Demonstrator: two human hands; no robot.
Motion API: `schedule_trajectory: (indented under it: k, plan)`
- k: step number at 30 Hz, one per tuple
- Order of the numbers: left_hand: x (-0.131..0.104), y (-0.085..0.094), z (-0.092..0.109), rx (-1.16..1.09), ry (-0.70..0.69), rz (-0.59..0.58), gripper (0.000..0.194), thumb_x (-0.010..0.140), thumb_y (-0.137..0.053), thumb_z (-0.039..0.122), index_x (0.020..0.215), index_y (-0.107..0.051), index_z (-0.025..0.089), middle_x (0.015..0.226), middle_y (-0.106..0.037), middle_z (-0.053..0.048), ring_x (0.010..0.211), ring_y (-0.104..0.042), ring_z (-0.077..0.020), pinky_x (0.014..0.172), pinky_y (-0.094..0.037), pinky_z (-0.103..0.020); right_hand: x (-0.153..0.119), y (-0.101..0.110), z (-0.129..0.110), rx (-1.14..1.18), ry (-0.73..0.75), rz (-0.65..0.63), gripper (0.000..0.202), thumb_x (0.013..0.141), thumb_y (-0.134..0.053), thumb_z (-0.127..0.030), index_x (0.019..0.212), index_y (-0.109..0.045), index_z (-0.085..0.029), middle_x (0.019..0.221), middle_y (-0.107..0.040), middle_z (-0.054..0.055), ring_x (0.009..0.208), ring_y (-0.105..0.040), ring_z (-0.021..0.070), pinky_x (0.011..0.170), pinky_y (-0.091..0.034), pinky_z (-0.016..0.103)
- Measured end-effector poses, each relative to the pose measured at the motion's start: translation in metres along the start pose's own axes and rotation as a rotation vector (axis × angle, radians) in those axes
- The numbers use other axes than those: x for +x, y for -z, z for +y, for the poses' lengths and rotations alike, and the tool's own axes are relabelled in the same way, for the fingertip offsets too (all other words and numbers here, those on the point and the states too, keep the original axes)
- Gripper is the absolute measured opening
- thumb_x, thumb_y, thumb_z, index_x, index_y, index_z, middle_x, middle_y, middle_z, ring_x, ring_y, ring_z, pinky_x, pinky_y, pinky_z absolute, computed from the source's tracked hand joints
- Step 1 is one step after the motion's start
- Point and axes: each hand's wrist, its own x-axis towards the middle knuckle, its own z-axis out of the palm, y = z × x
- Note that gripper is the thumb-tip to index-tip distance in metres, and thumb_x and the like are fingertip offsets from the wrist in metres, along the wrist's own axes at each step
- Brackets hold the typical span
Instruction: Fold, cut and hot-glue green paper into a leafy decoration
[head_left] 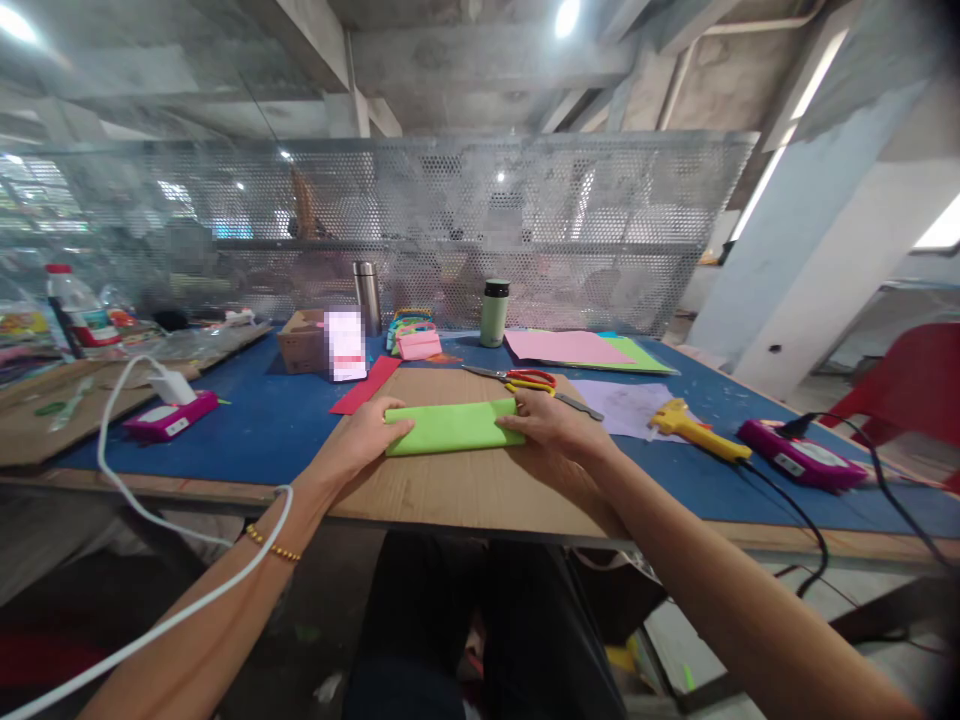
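Note:
A folded strip of bright green felt-like sheet (454, 427) lies lengthwise between my hands, over a brown cardboard mat (465, 490). My left hand (373, 432) pinches its left end, thumb on the near face. At the opposite end my right hand (546, 424) grips the strip between thumb and fingers. Just behind the right hand lie scissors with red and yellow handles (534, 380). A grey blade-like tool (579, 405) shows to the right of that hand. A red strip (366, 386) rests beyond my left hand.
Right of the mat are a lilac sheet (626, 405), a yellow glue gun (701, 436) and a purple power strip (801, 455). Pink sheet (566, 347), green bottle (494, 315), steel flask (367, 297), phone (346, 346) and small pink bag (418, 344) stand behind. A white cable (247, 580) crosses my left arm.

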Motion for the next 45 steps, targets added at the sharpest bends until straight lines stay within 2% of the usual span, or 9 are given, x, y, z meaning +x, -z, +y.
schedule_trajectory:
  k: [4, 9, 15, 20, 25, 31, 36, 40, 45]
  plan:
    - [0.004, -0.006, 0.016, 0.223, 0.014, 0.059, 0.055, 0.087, -0.057, 0.034, 0.136, -0.056, 0.01, 0.14, -0.061, -0.022, 0.125, -0.06, -0.0348, 0.102, -0.046, -0.043, 0.002, -0.013, 0.0, -0.063, -0.077, 0.026, 0.015, 0.087, -0.062, -0.029, 0.094, -0.064, -0.016, 0.086, -0.069, 0.007, 0.072, -0.061, 0.018, 0.061, -0.041, 0.026]
    - [0.0, -0.012, 0.027, 0.438, -0.016, -0.015, 0.048, 0.093, -0.048, 0.036, 0.135, -0.056, 0.014, 0.13, -0.068, -0.019, 0.12, -0.063, -0.0345, 0.095, -0.048, -0.042, -0.005, -0.023, 0.001, -0.105, -0.072, 0.065, 0.034, 0.092, -0.058, -0.028, 0.124, -0.059, -0.016, 0.119, -0.07, 0.013, 0.103, -0.066, 0.0245, 0.082, -0.048, 0.029]
    - [-0.01, -0.017, 0.026, 0.599, -0.078, -0.001, 0.041, 0.097, -0.041, 0.034, 0.127, -0.059, 0.012, 0.117, -0.069, -0.02, 0.114, -0.064, -0.0318, 0.092, -0.048, -0.041, -0.015, -0.023, -0.001, -0.196, -0.019, 0.049, 0.035, 0.094, -0.059, -0.029, 0.125, -0.059, -0.012, 0.12, -0.069, 0.017, 0.107, -0.066, 0.0279, 0.088, -0.048, 0.032]
    - [-0.006, -0.023, 0.019, 0.723, -0.147, 0.091, 0.036, 0.097, -0.045, 0.038, 0.118, -0.068, 0.02, 0.121, -0.064, -0.016, 0.114, -0.058, -0.0327, 0.092, -0.045, -0.043, -0.012, -0.022, -0.002, -0.285, 0.078, 0.033, 0.026, 0.096, -0.055, -0.029, 0.114, -0.067, -0.014, 0.119, -0.065, 0.018, 0.111, -0.06, 0.0285, 0.096, -0.043, 0.037]
    - [-0.001, -0.02, 0.024, 0.689, -0.197, -0.006, 0.033, 0.099, -0.041, 0.032, 0.101, -0.072, 0.02, 0.114, -0.067, -0.014, 0.106, -0.059, -0.0301, 0.091, -0.043, -0.045, -0.001, -0.015, -0.007, -0.296, 0.113, -0.03, 0.017, 0.091, -0.056, -0.02, 0.089, -0.072, -0.015, 0.095, -0.07, 0.013, 0.09, -0.063, 0.024, 0.083, -0.044, 0.032]
    - [0.013, -0.009, 0.025, 0.677, -0.239, -0.123, 0.027, 0.094, -0.046, 0.027, 0.106, -0.069, 0.018, 0.115, -0.066, -0.017, 0.115, -0.057, -0.0334, 0.095, -0.041, -0.048, 0.013, -0.003, -0.004, -0.164, 0.053, -0.099, 0.009, 0.078, -0.067, -0.021, 0.084, -0.07, -0.016, 0.079, -0.069, 0.004, 0.07, -0.06, 0.0167, 0.059, -0.037, 0.024]
    - [0.034, -0.002, 0.027, 0.611, -0.286, -0.249, 0.027, 0.085, -0.056, 0.025, 0.107, -0.068, 0.018, 0.115, -0.069, -0.014, 0.111, -0.061, -0.0316, 0.093, -0.043, -0.045, 0.014, 0.002, -0.005, -0.004, 0.063, -0.061, 0.008, 0.076, -0.065, -0.019, 0.083, -0.063, -0.016, 0.079, -0.064, 0.001, 0.072, -0.056, 0.0151, 0.06, -0.036, 0.023]
    - [0.034, 0.008, 0.051, 0.469, -0.33, -0.364, 0.025, 0.086, -0.058, 0.042, 0.095, -0.071, 0.022, 0.09, -0.071, -0.004, 0.085, -0.063, -0.0215, 0.073, -0.043, -0.031, 0.008, 0.01, -0.009, 0.155, 0.145, -0.024, 0.005, 0.078, -0.061, -0.018, 0.082, -0.057, -0.018, 0.081, -0.059, 0.0, 0.074, -0.053, 0.0144, 0.062, -0.037, 0.023]
    - [0.023, 0.021, 0.083, 0.106, -0.288, -0.494, 0.037, 0.08, -0.062, 0.049, 0.059, -0.054, 0.019, 0.059, -0.046, 0.002, 0.055, -0.039, -0.0123, 0.052, -0.024, -0.028, 0.001, 0.033, -0.011, 0.364, 0.205, -0.023, 0.01, 0.076, -0.061, -0.02, 0.085, -0.056, -0.019, 0.077, -0.054, -0.002, 0.069, -0.049, 0.0128, 0.058, -0.035, 0.022]
